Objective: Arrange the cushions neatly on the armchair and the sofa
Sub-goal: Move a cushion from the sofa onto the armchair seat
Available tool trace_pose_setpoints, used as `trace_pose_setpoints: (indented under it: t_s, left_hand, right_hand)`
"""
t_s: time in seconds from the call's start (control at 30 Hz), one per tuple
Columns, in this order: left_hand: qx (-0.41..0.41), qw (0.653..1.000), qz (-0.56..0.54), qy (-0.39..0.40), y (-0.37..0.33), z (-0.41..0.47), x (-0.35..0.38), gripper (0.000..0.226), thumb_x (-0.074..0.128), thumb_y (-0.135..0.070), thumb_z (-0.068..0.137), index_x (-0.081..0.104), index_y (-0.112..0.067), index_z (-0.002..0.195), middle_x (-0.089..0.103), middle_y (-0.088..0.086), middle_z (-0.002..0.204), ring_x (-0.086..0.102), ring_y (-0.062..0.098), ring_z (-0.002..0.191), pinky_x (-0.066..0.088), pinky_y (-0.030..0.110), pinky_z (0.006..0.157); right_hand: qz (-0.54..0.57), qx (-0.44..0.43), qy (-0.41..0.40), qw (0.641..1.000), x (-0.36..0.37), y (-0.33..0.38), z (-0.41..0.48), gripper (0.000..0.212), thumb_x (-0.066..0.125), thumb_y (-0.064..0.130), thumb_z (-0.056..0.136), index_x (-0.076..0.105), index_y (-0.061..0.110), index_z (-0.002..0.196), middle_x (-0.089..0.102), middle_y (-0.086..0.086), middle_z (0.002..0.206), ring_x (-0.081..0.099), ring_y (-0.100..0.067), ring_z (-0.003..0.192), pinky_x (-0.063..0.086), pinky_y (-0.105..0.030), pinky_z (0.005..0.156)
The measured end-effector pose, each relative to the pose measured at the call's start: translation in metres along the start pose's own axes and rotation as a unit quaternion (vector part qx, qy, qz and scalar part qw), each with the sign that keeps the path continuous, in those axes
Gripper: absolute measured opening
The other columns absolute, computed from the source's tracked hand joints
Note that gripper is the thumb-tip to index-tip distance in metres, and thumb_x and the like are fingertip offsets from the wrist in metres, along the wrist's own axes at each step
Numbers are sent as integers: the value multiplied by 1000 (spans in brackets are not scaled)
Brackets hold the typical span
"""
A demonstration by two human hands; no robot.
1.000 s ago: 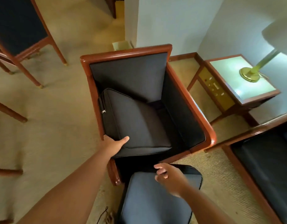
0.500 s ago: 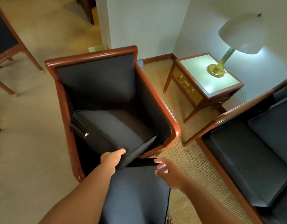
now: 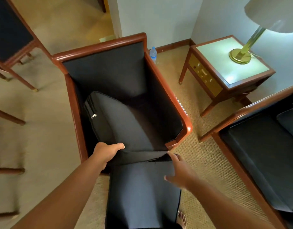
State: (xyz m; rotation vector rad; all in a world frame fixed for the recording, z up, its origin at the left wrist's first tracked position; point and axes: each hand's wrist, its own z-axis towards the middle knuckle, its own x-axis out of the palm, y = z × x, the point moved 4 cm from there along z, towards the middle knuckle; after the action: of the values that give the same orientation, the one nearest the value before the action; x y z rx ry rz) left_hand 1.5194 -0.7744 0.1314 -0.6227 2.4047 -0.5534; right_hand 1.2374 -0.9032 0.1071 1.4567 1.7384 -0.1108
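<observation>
In the middle of the frame, the left hand (image 3: 107,153) grips the front edge of the cushion (image 3: 122,123), which lies tilted in the armchair (image 3: 99,47). The right hand (image 3: 181,172), fingers spread, is above the second cushion (image 3: 142,195) at lower centre.

- One armchair (image 3: 106,73).
- Four dark cushions: a seat cushion (image 3: 126,123) inside the armchair, a loose cushion (image 3: 142,192) in front of it, and a flat cushion (image 3: 261,162) and a further cushion (image 3: 289,123) to its right.
- One sofa (image 3: 241,111), right of the armchair.
- One worktop (image 3: 225,63) and one lamp (image 3: 239,55), right of the armchair.
- One water bottle (image 3: 153,54), behind the armchair.
- One whole wooden chair (image 3: 8,30), left of the armchair.
- My two hands: left hand (image 3: 106,154), right hand (image 3: 180,172).
</observation>
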Motion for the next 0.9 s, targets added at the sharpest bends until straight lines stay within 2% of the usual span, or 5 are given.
trace_pose_setpoints:
  t_s: [0.2,0.37,0.57,0.73,0.9]
  left_hand:
    - [27,984,141,101,-34,-19,16,54,71,-61,78,62,-14,105,65,4,98,67,21,76,48,30,63]
    - [33,970,99,219,-24,-10,36,31,46,-37,102,64,-12,105,69,3,89,63,13,66,48,28,62]
    - [84,975,11,205,-38,5,20,31,43,-40,106,61,-14,111,67,4,96,65,18,78,54,30,66]
    - [84,983,39,161,-49,14,34,57,46,-61,99,61,-8,114,65,4,95,65,17,74,55,30,60]
    - [65,986,104,115,-16,6,47,76,44,-83,85,60,-8,90,57,5,76,54,18,60,45,29,47]
  right_hand:
    - [132,-59,-122,982,57,113,3,148,88,59,60,-25,40,154,-13,3,167,2,-23,156,25,-45,124]
    - [183,23,-392,901,32,113,9,121,98,39,54,26,16,148,30,-10,154,26,-34,148,33,-61,115]
    - [-7,109,-289,951,-29,121,27,130,94,38,61,7,31,157,30,-8,147,38,-35,135,47,-50,106]
    - [-42,137,-265,954,-28,102,9,118,93,38,58,19,25,150,39,-5,135,46,-30,122,51,-43,95]
    - [-43,104,-249,962,9,69,-15,100,87,40,64,28,23,143,40,-3,138,42,-31,130,48,-44,99]
